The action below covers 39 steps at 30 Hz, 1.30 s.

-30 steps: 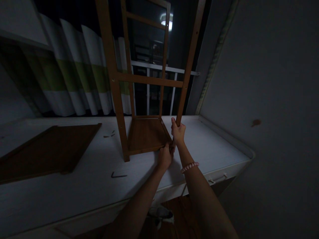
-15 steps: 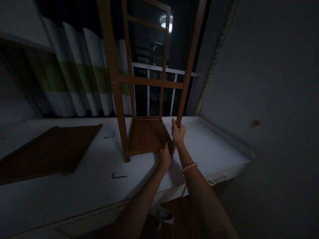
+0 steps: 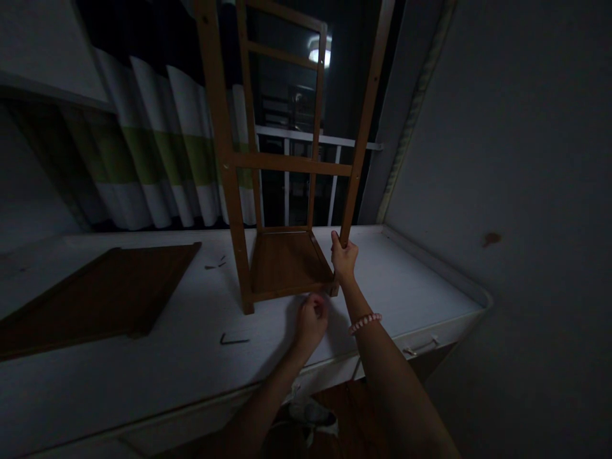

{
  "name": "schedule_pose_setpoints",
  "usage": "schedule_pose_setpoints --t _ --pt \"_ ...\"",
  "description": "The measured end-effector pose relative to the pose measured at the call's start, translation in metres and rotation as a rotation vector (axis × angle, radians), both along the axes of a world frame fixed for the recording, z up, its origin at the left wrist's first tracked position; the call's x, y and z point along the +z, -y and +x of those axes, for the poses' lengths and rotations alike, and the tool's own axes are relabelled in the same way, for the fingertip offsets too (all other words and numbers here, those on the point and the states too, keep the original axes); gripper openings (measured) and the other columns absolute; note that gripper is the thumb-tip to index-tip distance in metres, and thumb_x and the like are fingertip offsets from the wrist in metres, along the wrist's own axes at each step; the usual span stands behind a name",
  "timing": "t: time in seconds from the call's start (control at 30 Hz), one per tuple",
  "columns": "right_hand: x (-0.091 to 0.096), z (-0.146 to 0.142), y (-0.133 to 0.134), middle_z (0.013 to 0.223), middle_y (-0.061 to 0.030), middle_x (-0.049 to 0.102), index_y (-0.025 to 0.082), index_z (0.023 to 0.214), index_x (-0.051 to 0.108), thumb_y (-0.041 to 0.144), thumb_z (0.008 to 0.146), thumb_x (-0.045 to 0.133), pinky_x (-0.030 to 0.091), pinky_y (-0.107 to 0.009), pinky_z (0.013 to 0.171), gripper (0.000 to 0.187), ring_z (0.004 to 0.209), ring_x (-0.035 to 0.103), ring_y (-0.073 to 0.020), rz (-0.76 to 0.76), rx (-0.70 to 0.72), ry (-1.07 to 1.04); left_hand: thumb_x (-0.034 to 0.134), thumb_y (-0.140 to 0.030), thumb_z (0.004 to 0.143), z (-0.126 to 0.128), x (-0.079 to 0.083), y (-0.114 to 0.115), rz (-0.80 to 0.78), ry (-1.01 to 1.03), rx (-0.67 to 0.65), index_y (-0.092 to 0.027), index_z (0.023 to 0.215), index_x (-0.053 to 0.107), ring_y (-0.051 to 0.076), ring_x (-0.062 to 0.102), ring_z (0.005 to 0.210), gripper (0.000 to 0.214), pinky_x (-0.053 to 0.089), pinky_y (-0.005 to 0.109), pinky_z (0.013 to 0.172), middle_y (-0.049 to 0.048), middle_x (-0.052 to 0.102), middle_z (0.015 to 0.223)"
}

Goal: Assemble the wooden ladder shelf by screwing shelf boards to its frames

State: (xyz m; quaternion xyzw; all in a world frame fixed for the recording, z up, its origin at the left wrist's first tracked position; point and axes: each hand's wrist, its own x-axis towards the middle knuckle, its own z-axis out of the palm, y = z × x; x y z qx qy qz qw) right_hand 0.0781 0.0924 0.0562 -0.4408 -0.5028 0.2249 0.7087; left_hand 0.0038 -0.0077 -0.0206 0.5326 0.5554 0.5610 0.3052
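I saw, from afar, the wooden frame (image 3: 294, 165) just beyond the curled left hand (image 3: 310, 324), whether empty I could not tell; the right hand (image 3: 344, 260) gripped one leg (image 3: 350, 197).

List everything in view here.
Desk: 1, white, centre
Frame: 1, brown, upright on desk
Panel: 1, brown, desk's left side
Hex key: 1, dark, before frame
Small pieces: about three, dark, beside panel
Curtain: 1, multicoloured, back left
Railing: 1, white, behind frame
Light: 1, white, top centre
Drawer handle: 1, pale, desk front
Shoe-like item: 1, pale, floor
Wall mark: 1, brown, right
Bracelet: 1, pinkish, right arm
Left hand: 1, bare, before frame
Right hand: 1, bare, gripping frame
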Motion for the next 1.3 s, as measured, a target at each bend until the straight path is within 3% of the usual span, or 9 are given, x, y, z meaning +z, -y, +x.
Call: schedule_pose_setpoints --t 0.07,0.17,0.27,0.4,0.6,1.3 --pt "0.0 0.0 0.0 0.041 0.0062 0.036 0.018 0.048 0.041 0.056 0.069 0.048 0.028 -0.02 0.04 0.044 0.041 0.035 -0.0068 0.002 0.001 -0.001 0.052 -0.003 0.062 -0.005 -0.003 0.001 -0.121 0.306 -0.054 -0.014 0.06 0.056 0.015 0.06 0.074 0.012 0.044 0.028 0.075 0.0045 0.063 0.069" --pt "-0.001 0.0 -0.001 0.04 0.0062 0.036 0.018 0.048 0.042 0.056 0.069 0.048 0.029 -0.02 0.041 0.044 0.041 0.036 -0.007 0.011 -0.012 0.002 0.046 0.006 0.059 -0.009 -0.001 -0.003 -0.268 0.929 -0.099 -0.015 0.066 0.056 0.01 0.06 0.075 0.025 0.044 0.024 0.079 0.0026 0.063 0.073" --pt "-0.001 0.001 -0.001 0.04 0.006 0.037 0.018 0.047 0.042 0.057 0.069 0.048 0.029 -0.02 0.041 0.045 0.042 0.037 -0.0074 0.006 -0.02 0.008 0.041 0.01 0.057 -0.012 0.003 -0.011 -0.284 1.188 -0.083 -0.017 0.063 0.05 0.005 0.059 0.067 0.03 0.045 0.019 0.075 -0.0023 0.059 0.065" --pt "-0.001 0.001 -0.001 0.039 0.0061 0.036 0.018 0.047 0.042 0.057 0.07 0.048 0.028 -0.02 0.04 0.045 0.04 0.036 -0.0073 0.007 -0.031 0.022 0.04 0.008 0.061 -0.015 0.006 -0.019 -0.273 1.279 -0.103 -0.016 0.055 0.048 0.005 0.057 0.058 0.027 0.048 0.021 0.073 -0.0021 0.055 0.055" --pt "-0.002 0.0 0.001 0.039 0.0063 0.036 0.018 0.048 0.042 0.056 0.07 0.048 0.029 -0.02 0.04 0.045 0.04 0.037 -0.0075 0.01 -0.036 0.028 0.04 0.007 0.063 -0.017 0.006 -0.019 -0.27 1.385 -0.15 -0.015 0.055 0.055 0.007 0.058 0.061 0.028 0.048 0.022 0.074 0.0009 0.059 0.058" --pt "-0.001 0.0 0.002 0.04 0.0063 0.037 0.018 0.047 0.042 0.055 0.07 0.049 0.029 -0.02 0.041 0.044 0.04 0.037 -0.0071 0.009 -0.041 0.016 0.04 0.006 0.066 -0.016 0.009 -0.018 -0.275 1.239 -0.079 -0.016 0.054 0.049 0.005 0.056 0.061 0.027 0.046 0.021 0.078 -0.0001 0.055 0.061"
